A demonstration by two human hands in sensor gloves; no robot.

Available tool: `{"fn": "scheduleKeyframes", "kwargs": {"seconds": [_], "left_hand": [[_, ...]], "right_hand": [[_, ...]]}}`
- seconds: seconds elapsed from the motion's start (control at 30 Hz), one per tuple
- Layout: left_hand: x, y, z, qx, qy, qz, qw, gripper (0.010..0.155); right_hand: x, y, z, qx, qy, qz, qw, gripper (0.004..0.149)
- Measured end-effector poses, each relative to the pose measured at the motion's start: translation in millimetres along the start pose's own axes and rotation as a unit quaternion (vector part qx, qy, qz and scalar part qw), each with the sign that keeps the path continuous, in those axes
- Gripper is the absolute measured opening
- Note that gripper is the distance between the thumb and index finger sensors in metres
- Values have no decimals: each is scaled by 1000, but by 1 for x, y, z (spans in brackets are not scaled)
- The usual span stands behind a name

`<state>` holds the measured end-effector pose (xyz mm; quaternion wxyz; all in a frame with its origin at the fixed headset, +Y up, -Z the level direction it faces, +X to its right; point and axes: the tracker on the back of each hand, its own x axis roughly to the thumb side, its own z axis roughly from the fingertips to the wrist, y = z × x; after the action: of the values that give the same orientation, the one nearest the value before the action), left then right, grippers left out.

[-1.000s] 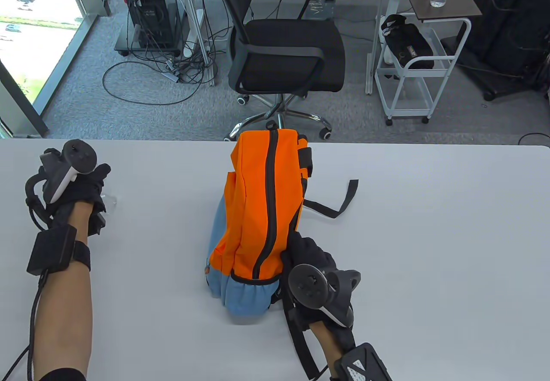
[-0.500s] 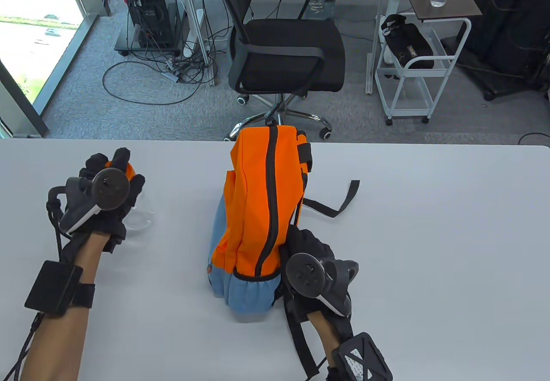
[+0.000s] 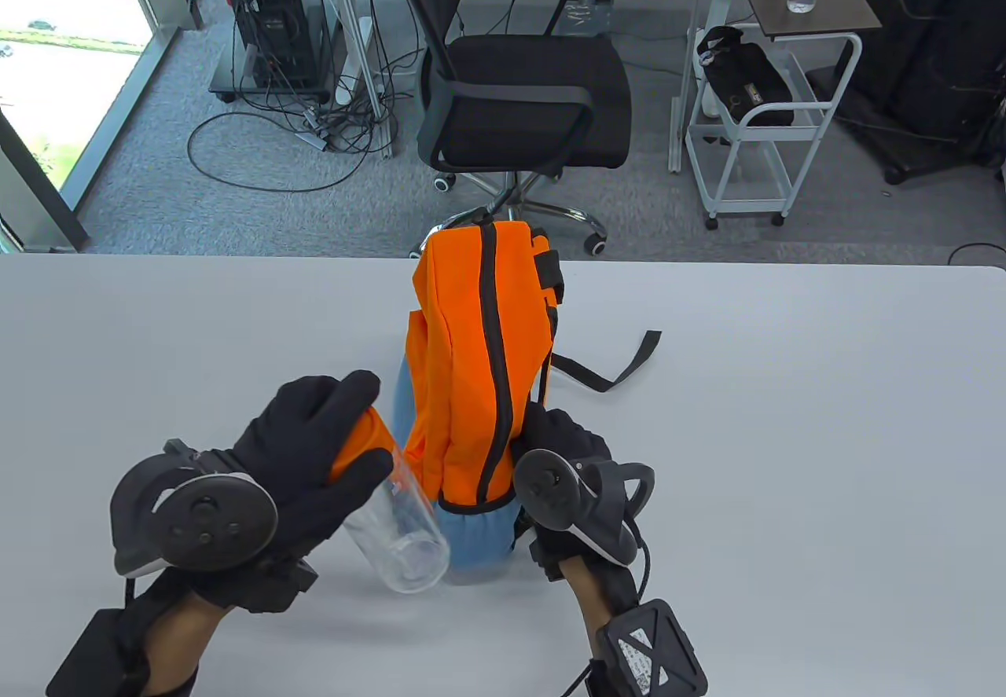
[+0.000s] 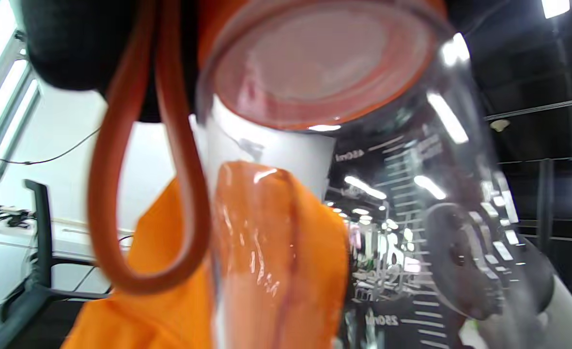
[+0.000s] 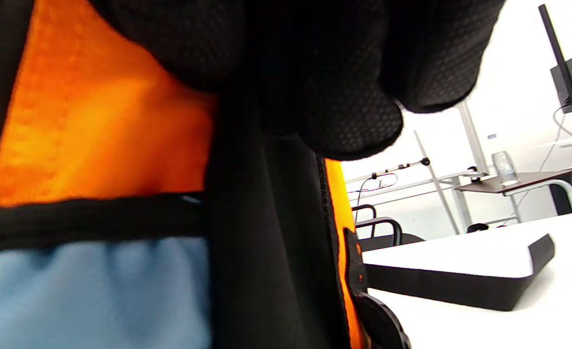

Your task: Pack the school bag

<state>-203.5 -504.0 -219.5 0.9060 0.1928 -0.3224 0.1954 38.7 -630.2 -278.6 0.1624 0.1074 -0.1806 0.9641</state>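
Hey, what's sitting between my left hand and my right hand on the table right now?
In the table view, the orange backpack stands between them. The left hand holds a clear bottle beside the backpack's blue side pocket; the right hand grips its other side.

An office or lab: grey carpet [image 3: 236, 210], a swivel chair [image 3: 519, 76], a computer tower [image 3: 271, 21] trailing cables [image 3: 338, 119], a white cart [image 3: 766, 123], a large window [image 3: 63, 45], a white worktop [image 3: 786, 453].

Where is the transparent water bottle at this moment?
In the table view the clear water bottle is low and left of centre, held at its orange lid by the left hand, beside the orange backpack.
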Motion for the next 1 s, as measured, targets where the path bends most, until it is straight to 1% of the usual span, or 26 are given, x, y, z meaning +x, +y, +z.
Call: {"fn": "scheduleKeyframes", "kwargs": {"seconds": [0.07,0.1,0.13,0.17,0.2,0.3,0.33,0.43,0.47,0.5,0.57,0.63,0.67,0.7,0.73,0.77,0.8,0.83,0.87,0.9,0.93,0.97,1.0], "left_hand": [[12,-10,-4,21,-11,-11,1000,83],[16,-15,-6,29,-13,-27,999,83],[22,-21,-8,51,-28,-58,997,84],[26,-25,-9,69,-34,-95,992,84],[30,-29,-8,83,-52,-118,988,84],[45,-40,-4,115,-92,-191,971,84],[48,-42,-3,121,-104,-204,966,83],[51,-43,-4,130,-116,-235,956,83],[49,-43,-3,123,-106,-234,959,82],[47,-43,-4,130,-103,-229,959,83],[38,-40,-7,125,-77,-206,967,82],[33,-37,-10,124,-59,-195,971,82],[32,-36,-12,126,-53,-196,971,82],[32,-36,-14,124,-46,-200,971,82],[31,-35,-15,122,-41,-202,971,82],[31,-35,-17,119,-41,-201,971,83],[32,-35,-19,117,-40,-202,972,82],[32,-35,-20,118,-40,-202,972,83],[31,-36,-23,117,-36,-200,972,82],[31,-36,-25,119,-33,-197,972,82],[31,-38,-28,119,-29,-197,973,82],[31,-39,-30,118,-26,-199,972,82],[31,-40,-31,115,-25,-202,972,82]], "right_hand": [[4,0,2,-4,-11,2,1000,46],[6,-1,2,-8,-18,5,1000,45],[8,-2,3,-17,-20,9,1000,45],[8,-3,3,-24,-23,11,999,44],[8,-4,3,-26,-25,7,999,44],[9,-10,2,-45,-30,-25,998,44],[10,-12,2,-47,-32,-21,998,44],[12,-10,4,-57,-44,-21,997,44],[12,-9,5,-61,-40,-23,997,44],[12,-8,5,-61,-38,-27,997,45],[10,-6,4,-9,-17,-36,999,46],[7,-7,5,-4,-18,-44,999,48],[4,-8,7,9,-2,-45,999,50],[2,-11,9,27,30,-36,999,52],[2,-17,15,34,67,-18,997,47],[3,-23,22,23,51,-4,998,40],[6,-25,27,21,23,-2,1000,39],[12,-22,33,57,-12,-14,998,39],[15,-15,36,110,-45,-35,992,40],[16,-5,38,157,-28,-54,986,55],[13,12,37,198,-2,-73,977,69],[10,18,35,216,5,-82,973,72],[7,27,33,237,4,-109,965,75]]}}
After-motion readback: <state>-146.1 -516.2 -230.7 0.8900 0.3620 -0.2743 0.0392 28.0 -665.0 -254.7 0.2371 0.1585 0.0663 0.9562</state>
